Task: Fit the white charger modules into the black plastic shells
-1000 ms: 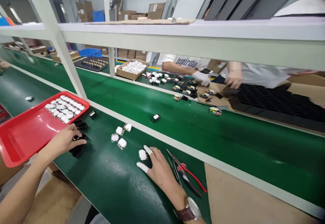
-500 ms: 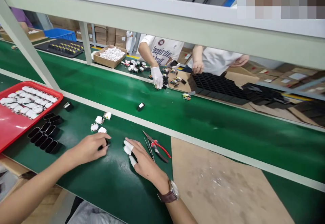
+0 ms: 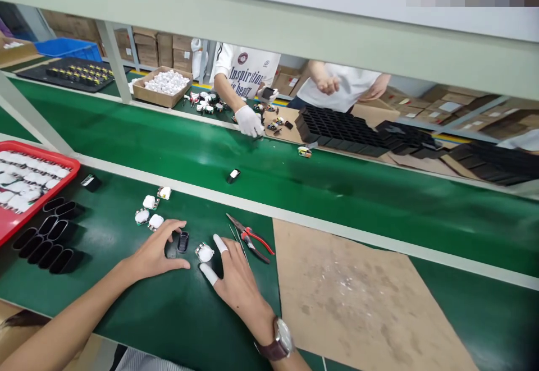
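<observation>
My left hand (image 3: 162, 253) is open, thumb and fingers spread around a small black oval case (image 3: 182, 242) that stands on the green work surface. My right hand (image 3: 236, 273), with white finger cots on thumb and forefinger, is open beside a small circuit board with a white top (image 3: 204, 253). The board lies on the surface between the two hands. Several similar white-topped boards (image 3: 150, 202) lie beyond my left hand. Pliers with red and black handles (image 3: 251, 238) and tweezers (image 3: 239, 242) lie just beyond my right hand.
A red tray (image 3: 76, 164) of white-topped boards stands at the left, with black oval cases (image 3: 50, 244) near it. One black case (image 3: 233, 175) lies on the green belt (image 3: 189, 146). Brown cardboard (image 3: 357, 292) covers the right. A co-worker's gloved hand (image 3: 249, 120) works across the belt.
Both hands have opened, baring the black case and the board that they partly covered. The view has shifted, so surroundings appear further left. The co-worker opposite has raised a hand from the black cases.
</observation>
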Motion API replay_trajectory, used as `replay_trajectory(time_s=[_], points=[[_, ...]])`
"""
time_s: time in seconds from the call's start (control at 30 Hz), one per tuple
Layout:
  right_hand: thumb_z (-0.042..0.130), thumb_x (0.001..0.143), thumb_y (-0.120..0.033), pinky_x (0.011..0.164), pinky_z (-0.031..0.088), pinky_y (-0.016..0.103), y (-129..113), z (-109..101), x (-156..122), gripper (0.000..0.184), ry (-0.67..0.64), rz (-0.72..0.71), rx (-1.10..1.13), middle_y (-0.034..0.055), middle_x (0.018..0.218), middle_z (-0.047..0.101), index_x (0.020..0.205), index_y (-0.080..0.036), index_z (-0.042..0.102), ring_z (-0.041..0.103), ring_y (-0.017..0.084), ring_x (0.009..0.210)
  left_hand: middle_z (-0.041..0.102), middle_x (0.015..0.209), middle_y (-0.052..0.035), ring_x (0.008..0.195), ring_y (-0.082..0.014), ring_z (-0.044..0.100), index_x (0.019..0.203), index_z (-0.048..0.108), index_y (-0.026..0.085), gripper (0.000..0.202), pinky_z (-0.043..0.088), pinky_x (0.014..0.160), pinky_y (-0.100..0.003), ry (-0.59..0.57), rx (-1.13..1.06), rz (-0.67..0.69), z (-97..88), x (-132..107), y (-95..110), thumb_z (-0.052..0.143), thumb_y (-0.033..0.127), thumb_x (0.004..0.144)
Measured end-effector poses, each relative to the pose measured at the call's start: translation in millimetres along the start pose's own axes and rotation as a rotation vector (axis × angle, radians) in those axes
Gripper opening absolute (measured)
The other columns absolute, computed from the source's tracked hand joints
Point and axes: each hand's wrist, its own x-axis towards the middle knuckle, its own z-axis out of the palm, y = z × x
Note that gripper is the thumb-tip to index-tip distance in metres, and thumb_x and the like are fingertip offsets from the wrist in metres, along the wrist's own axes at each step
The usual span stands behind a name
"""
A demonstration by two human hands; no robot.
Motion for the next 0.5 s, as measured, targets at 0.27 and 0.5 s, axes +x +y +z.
replay_trajectory(time_s=[0.27,0.5], points=[[0.058,0.102,-0.018,0.090,0.062,0.046,-2.9,11.3,-4.0,0.039,0.160,-0.023,0.102,0.0107,0.116,0.067,0.140,-0.022,0.052,0.065,0.027,0.107,0.059,0.149,-0.0077,0.140,-0.0295,0.057,0.162,0.029,0.038,0.078,0.049,0.117,-0.051,-0.123,-0.064,-0.114,0.3,-1.4,-3.3,0.073,0.032,0.097],[0.061,0.097,-0.012,0.096,0.060,0.049,-29.1,-15.3,10.1,0.051,0.169,-0.109,0.140,0.0128,0.123,0.064,0.145,-0.023,0.049,0.063,0.029,0.117,0.063,0.149,-0.0089,0.138,-0.0286,0.058,0.165,0.025,0.035,0.075,0.052,0.113,-0.050,-0.109,-0.051,0.043,6.3,-3.2,6.1,0.065,0.026,0.102]])
